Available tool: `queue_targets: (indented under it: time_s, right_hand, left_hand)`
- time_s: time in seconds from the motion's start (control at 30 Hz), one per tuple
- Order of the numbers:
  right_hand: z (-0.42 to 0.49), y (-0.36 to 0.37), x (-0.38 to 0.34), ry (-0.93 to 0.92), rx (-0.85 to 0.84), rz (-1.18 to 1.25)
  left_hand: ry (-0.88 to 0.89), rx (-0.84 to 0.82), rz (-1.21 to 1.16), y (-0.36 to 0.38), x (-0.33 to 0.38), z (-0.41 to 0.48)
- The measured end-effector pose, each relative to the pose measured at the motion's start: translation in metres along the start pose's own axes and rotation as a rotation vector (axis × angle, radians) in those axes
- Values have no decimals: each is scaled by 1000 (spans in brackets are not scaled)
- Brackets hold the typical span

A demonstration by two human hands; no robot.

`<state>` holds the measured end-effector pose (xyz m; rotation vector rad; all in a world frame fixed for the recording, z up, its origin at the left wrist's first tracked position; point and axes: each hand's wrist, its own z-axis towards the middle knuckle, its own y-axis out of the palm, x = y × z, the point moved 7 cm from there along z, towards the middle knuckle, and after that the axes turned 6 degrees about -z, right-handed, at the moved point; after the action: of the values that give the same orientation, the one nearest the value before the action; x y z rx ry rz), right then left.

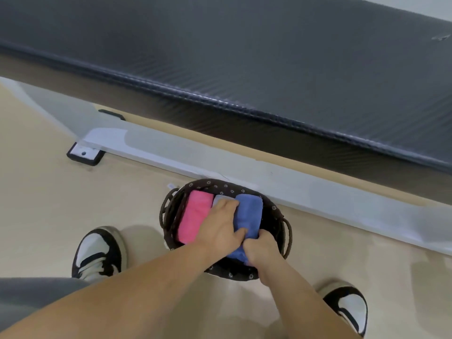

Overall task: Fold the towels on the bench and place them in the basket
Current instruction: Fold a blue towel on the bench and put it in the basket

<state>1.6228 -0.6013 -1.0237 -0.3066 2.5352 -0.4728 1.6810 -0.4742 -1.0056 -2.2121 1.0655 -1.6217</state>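
On the tan floor [49, 204] by the long dark padded table [244, 57], my dark woven basket [168, 211] with a folded pink towel [194, 217], a grey towel [218, 200] in the middle, my left hand [221, 231] flat on it, fingers together, my right hand [263, 250] fingers clamped on the folded blue towel [248, 214].

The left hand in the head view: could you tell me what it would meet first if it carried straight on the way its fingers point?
Probably the far wall of the basket. The left hand rests over the grey towel.
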Motion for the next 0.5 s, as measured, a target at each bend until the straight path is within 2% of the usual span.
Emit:
queue_targets:
  time_s: [0.07,0.17,0.23,0.3,0.4,0.5]
  right_hand:
    - [2,-2,0,-6,59,8]
    - [-6,-7,-4,-76,188,-89]
    - [-16,-12,-7,-117,323,-192]
    - [-22,-14,-8,-138,376,-248]
    - [-24,-10,-11,-103,255,-383]
    - [-13,-9,-13,-64,127,-438]
  left_hand:
    - [120,-18,147,6,11,-5]
    - [230,-45,195,13,22,-11]
    - [243,-88,174,18,21,-10]
    - [189,-126,117,21,12,-10]
    - [123,-131,138,23,-3,-8]
    - [167,-148,216,26,-8,-7]
